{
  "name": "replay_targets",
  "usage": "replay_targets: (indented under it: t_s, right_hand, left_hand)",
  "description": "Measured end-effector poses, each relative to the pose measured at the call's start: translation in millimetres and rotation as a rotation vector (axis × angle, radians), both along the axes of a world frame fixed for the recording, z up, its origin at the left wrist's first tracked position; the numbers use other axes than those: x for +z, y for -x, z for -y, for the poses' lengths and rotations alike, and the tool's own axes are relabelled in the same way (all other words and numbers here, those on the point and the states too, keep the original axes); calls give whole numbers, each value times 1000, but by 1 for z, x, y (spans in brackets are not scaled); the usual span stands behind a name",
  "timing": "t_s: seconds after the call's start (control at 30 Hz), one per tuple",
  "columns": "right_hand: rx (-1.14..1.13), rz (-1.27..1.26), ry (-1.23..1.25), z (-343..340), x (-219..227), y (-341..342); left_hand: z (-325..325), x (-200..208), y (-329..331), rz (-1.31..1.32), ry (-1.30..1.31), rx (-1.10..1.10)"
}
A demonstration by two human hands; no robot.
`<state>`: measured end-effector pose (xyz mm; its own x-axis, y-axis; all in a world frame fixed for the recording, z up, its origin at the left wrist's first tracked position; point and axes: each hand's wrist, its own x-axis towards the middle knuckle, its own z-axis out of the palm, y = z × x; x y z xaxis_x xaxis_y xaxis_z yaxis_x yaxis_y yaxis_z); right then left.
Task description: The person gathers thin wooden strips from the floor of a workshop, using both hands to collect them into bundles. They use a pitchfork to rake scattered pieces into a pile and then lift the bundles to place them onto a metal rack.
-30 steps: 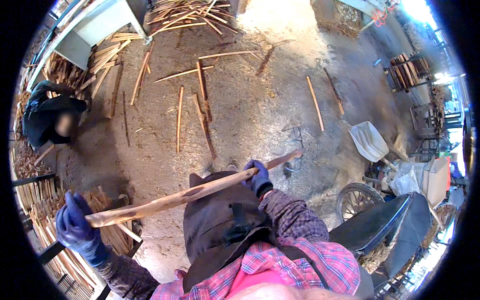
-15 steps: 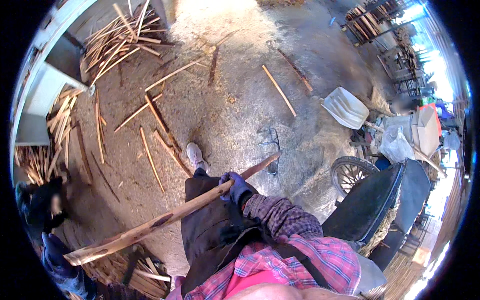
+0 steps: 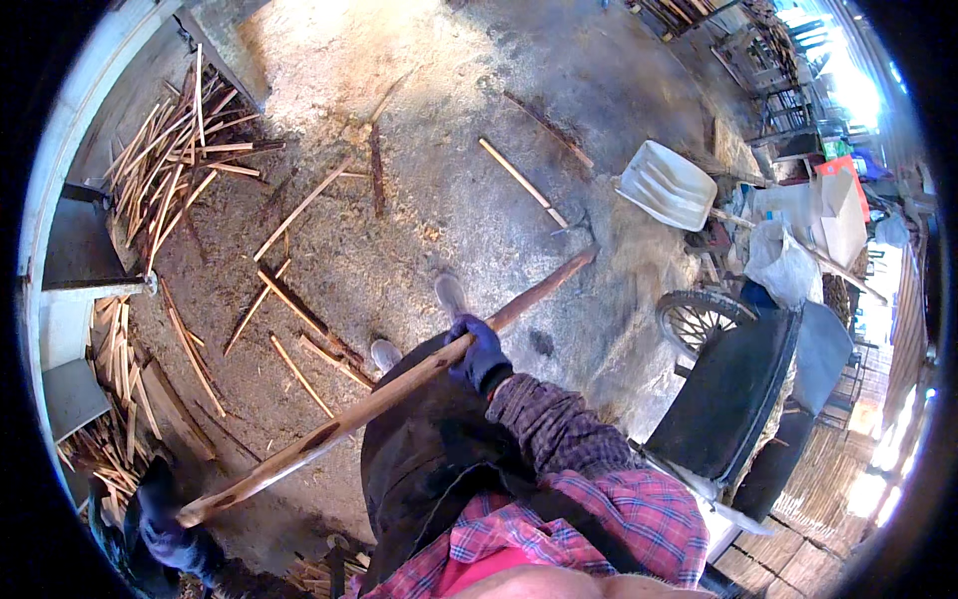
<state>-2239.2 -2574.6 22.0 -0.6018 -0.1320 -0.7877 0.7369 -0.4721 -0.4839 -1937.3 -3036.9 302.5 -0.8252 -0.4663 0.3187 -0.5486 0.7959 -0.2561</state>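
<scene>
My right hand [image 3: 480, 354], in a dark purple glove, is wrapped round a long wooden pole [image 3: 399, 387]. The pole slants across the front of my dark apron [image 3: 409, 449], its far tip up to the right over the floor and its thicker end low on the left. Beside that thicker end is another person's blue sleeve [image 3: 170, 539]; whether that person grips the pole I cannot tell. My left hand is out of sight. My two light shoes [image 3: 451, 296] show beyond the pole.
Loose sticks [image 3: 299, 304] lie over the floor ahead and left. A heap of sticks [image 3: 180, 150] sits far left, with more beside a pale machine frame [image 3: 70, 339]. To the right are a white shovel [image 3: 667, 187], a spoked wheel [image 3: 699, 324] and a black cart [image 3: 728, 399].
My view has shifted forward and turned over the floor. A second shoe has come into view. The pole, still in my right hand, has its far tip further right and up.
</scene>
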Motion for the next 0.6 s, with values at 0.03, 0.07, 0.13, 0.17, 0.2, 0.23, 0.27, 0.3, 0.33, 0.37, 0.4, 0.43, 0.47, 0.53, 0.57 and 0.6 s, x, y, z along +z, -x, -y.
replay_targets:
  t_s: [0.03, 0.07, 0.13, 0.17, 0.2, 0.23, 0.27, 0.3, 0.33, 0.37, 0.4, 0.43, 0.47, 0.53, 0.57, 0.6]
  right_hand:
    - [-40, -61, 21, -9, -10, 26]
    - [-77, -117, 42, -19, -25, 52]
    - [-218, 66, -15, -50, -42, 117]
    - [-159, 10, -35, -75, -58, 151]
    - [-101, -37, -53, -99, -75, 182]
    - [-136, -22, -136, -113, -84, 215]
    - [-172, -17, -218, -127, -93, 253]
    - [-90, -95, -224, -150, -101, 291]
    - [-5, -165, -229, -169, -110, 322]
    - [-49, -102, -271, -179, -121, 348]
    - [-93, -39, -316, -184, -132, 372]
    - [-281, -41, -329, -168, -135, 382]
    - [-4, -78, -446, -179, -138, 401]
    - [133, 91, -464, -201, -158, 421]
    - [104, 58, -470, -204, -164, 418]
    - [72, 26, -477, -204, -172, 406]
  left_hand:
    - [-21, -20, 23, -122, -263, 137]
    - [-43, -40, 45, -275, -488, 286]
    - [-95, -82, 86, -161, -481, 185]
    - [-125, -95, 111, -89, -422, 123]
    - [-160, -98, 146, 39, -274, 49]
    - [-191, -93, 184, 269, -311, 138]
    - [-218, -90, 222, 490, -345, 225]
    - [-239, -92, 255, 449, -409, 198]
    - [-258, -94, 284, 414, -474, 175]
    - [-273, -95, 315, 462, -511, 117]
    - [-285, -98, 344, 510, -551, 58]
    - [-296, -105, 363, 531, -596, -23]
    - [-305, -112, 379, 545, -627, -83]
    - [-314, -102, 404, 597, -584, -50]
    - [-308, -104, 408, 607, -628, -60]
    - [-301, -106, 409, 616, -673, -72]
